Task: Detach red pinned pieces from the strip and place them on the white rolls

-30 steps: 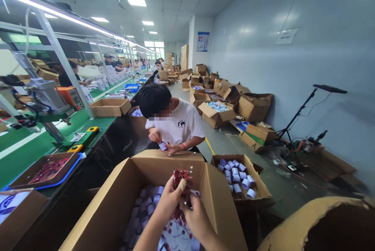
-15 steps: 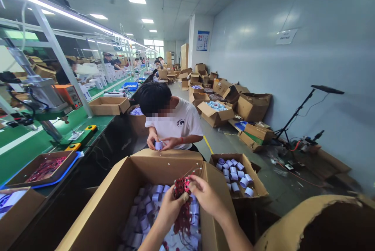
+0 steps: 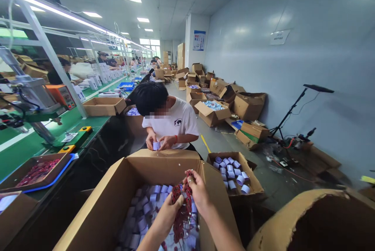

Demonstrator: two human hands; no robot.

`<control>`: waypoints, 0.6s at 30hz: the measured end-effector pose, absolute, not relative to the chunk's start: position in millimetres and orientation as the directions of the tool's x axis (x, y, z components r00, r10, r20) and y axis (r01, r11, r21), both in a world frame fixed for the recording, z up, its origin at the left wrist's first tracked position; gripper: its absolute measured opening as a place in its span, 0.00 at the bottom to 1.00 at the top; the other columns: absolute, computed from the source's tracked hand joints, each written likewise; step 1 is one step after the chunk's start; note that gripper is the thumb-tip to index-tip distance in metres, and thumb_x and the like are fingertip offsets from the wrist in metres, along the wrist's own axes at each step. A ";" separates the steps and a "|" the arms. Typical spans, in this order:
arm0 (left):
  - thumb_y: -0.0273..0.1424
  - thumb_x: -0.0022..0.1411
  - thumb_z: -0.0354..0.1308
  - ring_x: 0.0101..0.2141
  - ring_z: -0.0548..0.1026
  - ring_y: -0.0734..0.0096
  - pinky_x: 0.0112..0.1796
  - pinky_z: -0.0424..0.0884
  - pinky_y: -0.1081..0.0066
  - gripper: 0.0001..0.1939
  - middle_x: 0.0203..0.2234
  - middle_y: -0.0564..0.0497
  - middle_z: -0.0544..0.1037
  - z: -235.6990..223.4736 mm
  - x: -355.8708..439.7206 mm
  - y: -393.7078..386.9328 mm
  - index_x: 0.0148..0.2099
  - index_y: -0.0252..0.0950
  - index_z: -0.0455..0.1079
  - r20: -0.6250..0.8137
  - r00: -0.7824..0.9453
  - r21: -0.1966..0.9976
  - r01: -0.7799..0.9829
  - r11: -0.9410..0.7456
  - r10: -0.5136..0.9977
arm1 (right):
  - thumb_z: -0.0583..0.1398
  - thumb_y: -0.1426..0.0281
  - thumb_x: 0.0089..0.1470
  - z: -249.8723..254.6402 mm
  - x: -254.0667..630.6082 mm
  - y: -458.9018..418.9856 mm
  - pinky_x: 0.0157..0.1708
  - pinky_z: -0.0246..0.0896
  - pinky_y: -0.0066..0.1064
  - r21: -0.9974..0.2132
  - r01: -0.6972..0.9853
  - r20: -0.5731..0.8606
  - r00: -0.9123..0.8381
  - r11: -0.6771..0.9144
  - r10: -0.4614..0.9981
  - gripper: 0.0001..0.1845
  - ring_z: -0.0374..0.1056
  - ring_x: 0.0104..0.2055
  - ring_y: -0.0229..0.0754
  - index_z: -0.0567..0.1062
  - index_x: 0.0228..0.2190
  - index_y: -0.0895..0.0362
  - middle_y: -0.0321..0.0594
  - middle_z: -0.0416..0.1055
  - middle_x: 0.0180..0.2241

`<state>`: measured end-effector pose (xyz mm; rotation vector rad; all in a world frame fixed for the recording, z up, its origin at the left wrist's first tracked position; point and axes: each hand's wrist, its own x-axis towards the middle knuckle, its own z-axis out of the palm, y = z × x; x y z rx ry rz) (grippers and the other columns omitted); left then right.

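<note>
Over a large cardboard box (image 3: 102, 192), my left hand (image 3: 169, 212) is closed on a piece of small red circuit boards (image 3: 176, 193), thumb pressed on its lower edge. My right hand (image 3: 199, 191) pinches the top of a narrow strip of the same red boards (image 3: 189, 194), just to the right. Below my hands hangs or lies a cluster of red boards with thin wires (image 3: 178, 231); which of the two I cannot tell. Many lilac cylindrical shells (image 3: 143, 223) fill the box.
Across the box, a co-worker (image 3: 172, 122) handles a lilac shell (image 3: 156, 146). Another box of lilac shells (image 3: 249, 188) stands right. On the left, a tray of red boards (image 3: 38, 171) sits on the green bench (image 3: 96, 126). A torn cardboard edge (image 3: 281, 219) is at lower right.
The red boards were one block between both hands; now a strip is apart in my right hand, which has turned upright. The view has shifted slightly to the right.
</note>
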<state>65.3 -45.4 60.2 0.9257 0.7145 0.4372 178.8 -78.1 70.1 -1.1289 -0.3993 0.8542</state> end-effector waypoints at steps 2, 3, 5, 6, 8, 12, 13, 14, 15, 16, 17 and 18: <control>0.47 0.39 0.70 0.35 0.76 0.63 0.39 0.70 0.66 0.34 0.29 0.49 0.78 61.1 63.3 -47.8 0.47 0.35 0.71 -0.368 0.696 0.827 -0.057 0.559 0.616 | 0.64 0.52 0.38 64.3 174.9 -72.1 0.20 0.59 0.26 -0.915 -0.367 -0.135 0.673 0.170 0.727 0.23 0.63 0.18 0.33 0.67 0.31 0.55 0.28 0.67 0.19; 0.46 0.40 0.70 0.36 0.76 0.62 0.39 0.70 0.66 0.33 0.30 0.48 0.78 62.6 62.3 -49.2 0.47 0.35 0.72 -0.362 0.698 0.824 -0.070 0.562 0.618 | 0.63 0.52 0.38 61.9 172.6 -69.6 0.19 0.58 0.26 -0.918 -0.361 -0.142 0.689 0.166 0.710 0.23 0.63 0.17 0.34 0.67 0.31 0.55 0.28 0.67 0.19; 0.44 0.39 0.72 0.38 0.76 0.61 0.41 0.70 0.65 0.32 0.33 0.47 0.79 65.7 61.1 -52.0 0.46 0.35 0.73 -0.348 0.705 0.814 -0.098 0.572 0.617 | 0.62 0.53 0.39 58.3 167.8 -66.2 0.18 0.58 0.25 -0.929 -0.342 -0.158 0.712 0.142 0.685 0.22 0.64 0.18 0.34 0.68 0.32 0.55 0.29 0.68 0.20; 0.42 0.38 0.72 0.39 0.76 0.60 0.42 0.70 0.65 0.31 0.34 0.46 0.80 66.4 61.1 -53.3 0.46 0.35 0.73 -0.344 0.705 0.807 -0.116 0.580 0.620 | 0.61 0.54 0.40 56.8 165.4 -65.3 0.18 0.58 0.25 -0.938 -0.321 -0.155 0.724 0.129 0.672 0.22 0.65 0.19 0.35 0.68 0.33 0.55 0.30 0.68 0.20; 0.39 0.37 0.74 0.38 0.77 0.60 0.42 0.70 0.65 0.31 0.34 0.46 0.80 64.7 61.9 -55.3 0.46 0.36 0.73 -0.345 0.691 0.790 -0.152 0.594 0.636 | 0.59 0.54 0.42 54.0 160.9 -64.9 0.18 0.59 0.26 -0.962 -0.251 -0.126 0.753 0.105 0.646 0.20 0.67 0.21 0.37 0.71 0.33 0.56 0.34 0.70 0.22; 0.37 0.33 0.75 0.31 0.77 0.62 0.36 0.70 0.67 0.33 0.30 0.46 0.80 52.5 64.7 -55.6 0.45 0.35 0.72 -0.385 0.634 0.769 -0.182 0.613 0.671 | 0.57 0.55 0.46 47.5 154.5 -65.9 0.23 0.64 0.29 -0.992 -0.085 -0.009 0.774 0.089 0.633 0.18 0.69 0.23 0.39 0.75 0.31 0.56 0.39 0.74 0.26; 0.38 0.32 0.75 0.30 0.77 0.61 0.35 0.70 0.67 0.34 0.30 0.46 0.80 49.5 65.2 -55.0 0.44 0.35 0.72 -0.397 0.627 0.767 -0.175 0.618 0.670 | 0.57 0.55 0.47 46.1 153.6 -65.8 0.23 0.64 0.29 -0.994 -0.067 0.002 0.772 0.084 0.636 0.18 0.69 0.23 0.39 0.75 0.31 0.56 0.40 0.75 0.26; 0.38 0.31 0.75 0.30 0.77 0.61 0.35 0.70 0.66 0.34 0.29 0.46 0.80 47.1 65.5 -54.1 0.45 0.35 0.73 -0.405 0.620 0.766 -0.171 0.620 0.672 | 0.57 0.54 0.47 44.9 153.2 -65.4 0.23 0.64 0.29 -0.995 -0.064 0.001 0.765 0.078 0.644 0.19 0.69 0.23 0.39 0.76 0.31 0.56 0.40 0.75 0.27; 0.38 0.31 0.75 0.31 0.77 0.60 0.35 0.70 0.66 0.35 0.29 0.46 0.80 45.2 65.7 -53.0 0.45 0.35 0.73 -0.409 0.612 0.766 -0.173 0.620 0.676 | 0.57 0.53 0.47 44.0 153.2 -64.9 0.22 0.64 0.29 -0.995 -0.077 -0.012 0.756 0.071 0.654 0.20 0.69 0.23 0.39 0.76 0.32 0.56 0.40 0.76 0.27; 0.37 0.30 0.75 0.32 0.77 0.60 0.36 0.70 0.66 0.36 0.30 0.47 0.80 43.9 65.7 -51.7 0.46 0.35 0.73 -0.408 0.607 0.766 -0.179 0.617 0.682 | 0.58 0.52 0.47 43.5 153.6 -64.1 0.22 0.64 0.29 -0.993 -0.101 -0.032 0.748 0.066 0.663 0.21 0.70 0.23 0.39 0.76 0.32 0.56 0.40 0.76 0.28; 0.36 0.29 0.75 0.32 0.77 0.60 0.36 0.70 0.66 0.36 0.29 0.47 0.80 42.9 65.5 -50.1 0.46 0.35 0.73 -0.406 0.606 0.765 -0.185 0.617 0.684 | 0.59 0.51 0.46 43.3 154.7 -63.4 0.21 0.64 0.29 -0.989 -0.129 -0.052 0.742 0.067 0.668 0.22 0.70 0.22 0.39 0.76 0.33 0.56 0.40 0.76 0.28; 0.36 0.27 0.75 0.31 0.77 0.61 0.36 0.70 0.66 0.36 0.29 0.48 0.80 42.0 65.1 -48.2 0.45 0.35 0.73 -0.404 0.606 0.765 -0.188 0.616 0.685 | 0.59 0.50 0.45 43.2 156.4 -62.7 0.22 0.65 0.29 -0.985 -0.156 -0.066 0.741 0.076 0.668 0.24 0.70 0.23 0.39 0.75 0.34 0.57 0.40 0.76 0.29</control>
